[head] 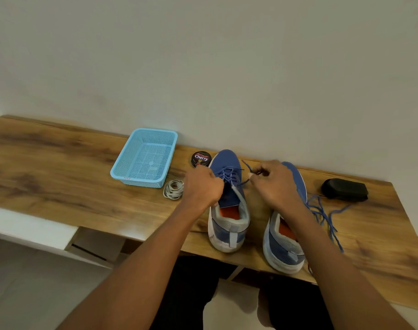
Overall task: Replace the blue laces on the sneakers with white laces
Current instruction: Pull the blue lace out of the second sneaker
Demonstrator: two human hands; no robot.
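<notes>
The blue lace (229, 173) is pinched by both hands (204, 186) (273, 184); the left sneaker (228, 203) could be tipped by a snagged pull.

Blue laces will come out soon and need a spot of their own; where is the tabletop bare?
The wooden table is widest bare left of the blue basket. The basket itself looks bare. It is crowded between the white laces, polish tin, both sneakers and the loose blue lace by the black brush.
</notes>
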